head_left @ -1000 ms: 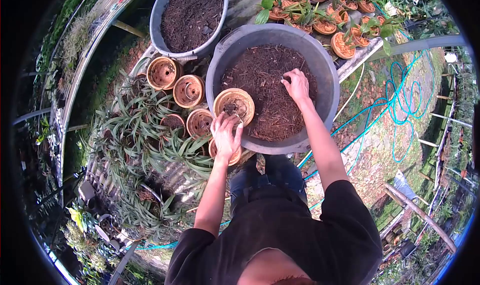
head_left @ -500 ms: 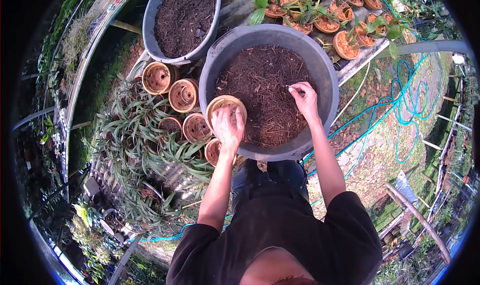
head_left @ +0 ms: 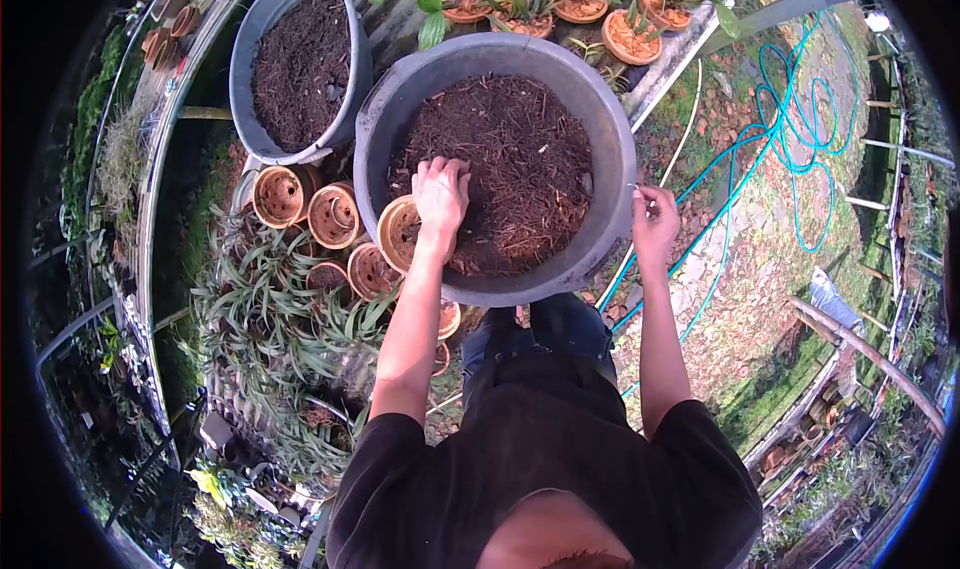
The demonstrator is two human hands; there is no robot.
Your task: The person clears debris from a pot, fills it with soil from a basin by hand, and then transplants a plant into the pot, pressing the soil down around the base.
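Note:
My left hand (head_left: 440, 201) is over the left side of a big grey tub (head_left: 612, 159) of dark, fibrous soil (head_left: 515, 159). Its fingers curl down at the soil, with the tips hidden, so what they hold cannot be seen. Just left of this hand, a clay pot (head_left: 392, 231) rests tilted at the tub's rim, partly covered by the hand and wrist. Beyond the right rim, my right hand (head_left: 656, 221) is closed in a pinch, with something small and pale at the fingertips, too small to name.
A second grey tub (head_left: 362, 69) of soil stands at upper left. Several clay pots (head_left: 333, 216) sit beside long-leaved plants (head_left: 285, 299) on the left. Potted plants (head_left: 632, 39) line the back. A teal hose (head_left: 775, 134) loops over the ground at right.
My left hand has moved from inside the clay pot to the soil beside it. My right hand has gone from above the soil to outside the tub's right rim. The view has shifted.

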